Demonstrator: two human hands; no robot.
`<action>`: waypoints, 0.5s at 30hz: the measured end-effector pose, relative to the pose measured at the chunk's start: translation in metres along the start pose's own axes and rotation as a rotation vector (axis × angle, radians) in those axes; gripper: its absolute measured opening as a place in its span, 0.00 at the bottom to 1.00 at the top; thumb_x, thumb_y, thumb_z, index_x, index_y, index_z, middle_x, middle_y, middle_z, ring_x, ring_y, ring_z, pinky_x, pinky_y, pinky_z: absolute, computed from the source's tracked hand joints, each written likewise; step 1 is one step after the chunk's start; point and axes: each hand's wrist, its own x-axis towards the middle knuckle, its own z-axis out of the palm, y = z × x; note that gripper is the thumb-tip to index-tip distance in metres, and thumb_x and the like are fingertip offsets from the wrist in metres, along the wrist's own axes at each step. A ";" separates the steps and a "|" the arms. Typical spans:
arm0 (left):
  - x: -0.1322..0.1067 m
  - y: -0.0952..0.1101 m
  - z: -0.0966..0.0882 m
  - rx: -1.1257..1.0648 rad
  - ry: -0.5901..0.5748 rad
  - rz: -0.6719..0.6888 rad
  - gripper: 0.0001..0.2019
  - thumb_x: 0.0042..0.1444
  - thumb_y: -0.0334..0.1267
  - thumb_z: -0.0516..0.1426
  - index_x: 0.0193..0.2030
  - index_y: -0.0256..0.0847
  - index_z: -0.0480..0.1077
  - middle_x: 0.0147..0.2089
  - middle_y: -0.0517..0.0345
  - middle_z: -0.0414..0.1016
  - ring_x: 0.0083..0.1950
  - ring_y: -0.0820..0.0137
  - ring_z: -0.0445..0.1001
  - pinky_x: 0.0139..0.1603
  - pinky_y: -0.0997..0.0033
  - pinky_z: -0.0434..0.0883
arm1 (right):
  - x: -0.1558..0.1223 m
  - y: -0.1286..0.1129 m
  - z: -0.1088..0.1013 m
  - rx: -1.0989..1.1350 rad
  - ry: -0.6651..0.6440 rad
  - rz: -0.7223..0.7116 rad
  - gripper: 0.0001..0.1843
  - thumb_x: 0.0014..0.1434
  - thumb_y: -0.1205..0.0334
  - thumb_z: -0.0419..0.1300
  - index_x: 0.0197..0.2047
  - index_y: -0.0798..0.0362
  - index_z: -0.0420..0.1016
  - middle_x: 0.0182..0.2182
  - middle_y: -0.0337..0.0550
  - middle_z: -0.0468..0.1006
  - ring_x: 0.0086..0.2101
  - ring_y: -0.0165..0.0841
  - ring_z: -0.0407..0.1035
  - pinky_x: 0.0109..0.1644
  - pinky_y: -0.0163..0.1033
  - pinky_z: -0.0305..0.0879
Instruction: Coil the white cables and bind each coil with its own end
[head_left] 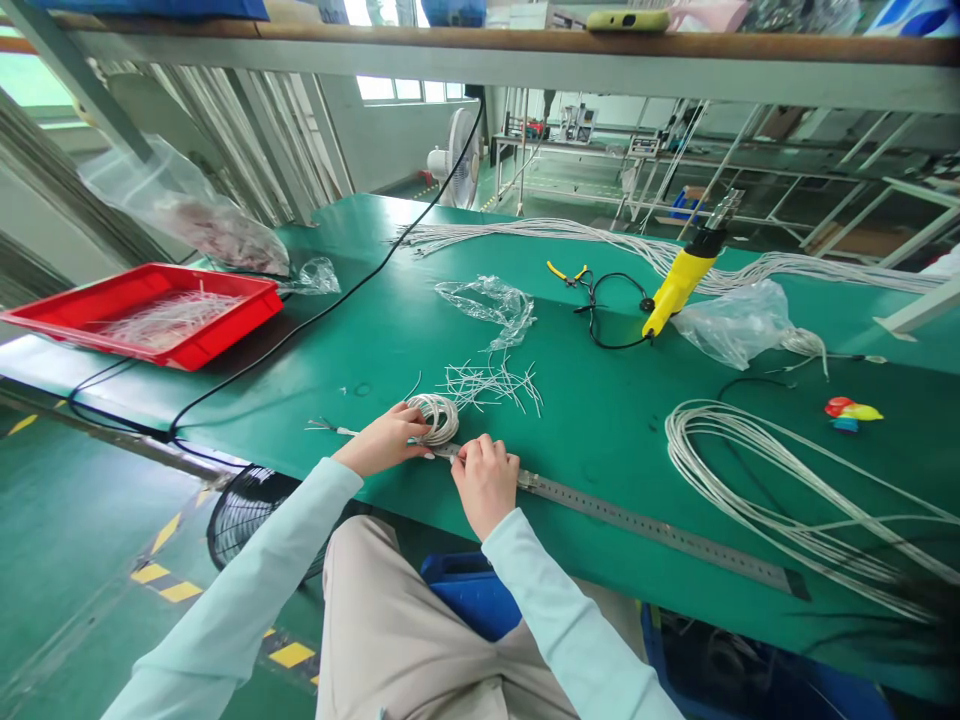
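Note:
My left hand [382,441] grips a small coil of white wire [433,418] on the green workbench [360,370]. A free wire end runs out to the left of it. My right hand [486,483] pinches a white wire at the end of a long steel ruler [660,530], and my fingers hide the exact spot. Just beyond the coil lies a loose heap of short cut white wires [491,385]. Neither hand touches that heap.
Farther along the bench are yellow-handled pliers [566,272], a yellow heat gun [679,290], clear plastic bags [739,325], and long white wire bundles [750,480]. A red tray [142,315] of wires stands at left. A black cable [322,310] crosses the bench.

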 end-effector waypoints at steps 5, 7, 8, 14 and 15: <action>-0.002 0.002 0.006 0.069 0.012 -0.014 0.10 0.62 0.42 0.58 0.45 0.38 0.73 0.42 0.55 0.73 0.44 0.63 0.73 0.46 0.56 0.72 | 0.000 -0.003 0.002 -0.008 -0.010 -0.011 0.05 0.64 0.60 0.60 0.38 0.52 0.73 0.39 0.45 0.76 0.42 0.43 0.68 0.40 0.47 0.57; -0.002 0.002 0.007 0.089 0.015 -0.012 0.10 0.62 0.41 0.58 0.46 0.38 0.72 0.43 0.54 0.73 0.44 0.63 0.72 0.46 0.56 0.71 | 0.001 -0.005 0.003 -0.012 -0.017 -0.006 0.05 0.64 0.60 0.60 0.39 0.53 0.73 0.39 0.46 0.76 0.42 0.43 0.68 0.40 0.47 0.57; -0.003 0.003 0.007 0.097 0.017 -0.011 0.09 0.63 0.40 0.58 0.46 0.38 0.72 0.43 0.54 0.73 0.44 0.63 0.72 0.46 0.56 0.71 | 0.001 -0.006 0.002 -0.014 -0.020 -0.005 0.05 0.64 0.60 0.61 0.39 0.53 0.73 0.39 0.46 0.76 0.42 0.43 0.68 0.40 0.47 0.57; -0.003 0.006 0.007 0.113 0.026 -0.015 0.08 0.63 0.38 0.57 0.45 0.38 0.73 0.42 0.53 0.73 0.43 0.64 0.72 0.46 0.57 0.71 | 0.003 -0.009 0.000 -0.018 -0.038 -0.008 0.05 0.64 0.61 0.60 0.39 0.53 0.74 0.40 0.48 0.76 0.42 0.43 0.67 0.40 0.47 0.57; -0.003 0.006 0.007 0.115 0.025 -0.018 0.08 0.63 0.38 0.57 0.46 0.38 0.72 0.42 0.54 0.73 0.43 0.64 0.72 0.46 0.57 0.72 | 0.004 -0.009 0.000 -0.018 -0.040 -0.007 0.05 0.65 0.61 0.60 0.39 0.53 0.74 0.40 0.48 0.76 0.42 0.43 0.67 0.40 0.47 0.57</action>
